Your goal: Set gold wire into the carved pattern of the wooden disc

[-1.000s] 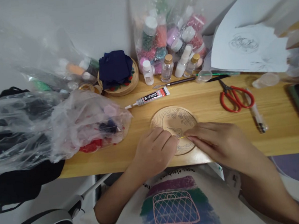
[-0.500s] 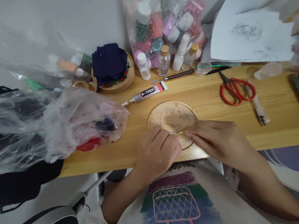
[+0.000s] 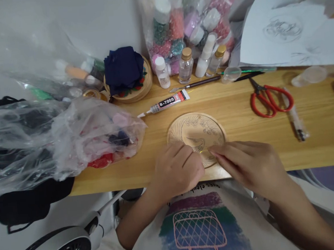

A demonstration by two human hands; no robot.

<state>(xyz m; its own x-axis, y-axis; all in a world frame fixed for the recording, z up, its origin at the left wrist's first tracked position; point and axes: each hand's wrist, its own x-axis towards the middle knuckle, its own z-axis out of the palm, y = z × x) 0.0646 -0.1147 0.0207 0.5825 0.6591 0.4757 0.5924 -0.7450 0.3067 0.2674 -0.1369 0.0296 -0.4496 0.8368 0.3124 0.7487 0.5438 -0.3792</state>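
A round wooden disc (image 3: 184, 127) with a fine drawn pattern of waves, flowers and a bird lies flat near the table's front edge. Over its lower part my left hand (image 3: 179, 168) is curled closed, its knuckles upward. A thin yellow strand (image 3: 202, 151) shows by its fingertips; whether it is wire or thread I cannot tell. Facing it from the right, my right hand (image 3: 247, 167) is closed in a pinch with its fingertips at the strand's right end. A small gap separates the two hands. The left fingertips are partly hidden behind the knuckles.
Behind the disc lie a B-7000 glue tube (image 3: 169, 101) and a craft knife (image 3: 201, 83). Red-handled scissors (image 3: 271, 100) lie to the right. Small bottles (image 3: 185, 66) and bags of beads (image 3: 174, 29) line the back. A clear plastic bag (image 3: 79, 138) covers the left side.
The whole view has shifted slightly, so most things appear a little further right. Both hands keep their closed poses over the disc, and the yellow strand's visible part has changed slightly.
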